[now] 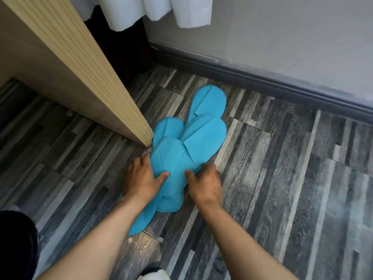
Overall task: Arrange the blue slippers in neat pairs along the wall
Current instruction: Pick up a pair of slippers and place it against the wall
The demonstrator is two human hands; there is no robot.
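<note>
**Heap of blue slippers gripped from both sides**

A dark striped wood-pattern floor is bounded by a grey wall with a dark skirting board; a ribbed wooden panel ends just beside the heap. White cloth is seen hanging above. The blue slippers are piled overlapping on the floor, near the wall but not yet laid along it. At least five are counted; those beneath cannot be told apart. The topmost slipper is pinched at its edges by the left hand and the right hand, each partly closed with thumb on top, probably so that it can be lifted off for pairing.
</note>
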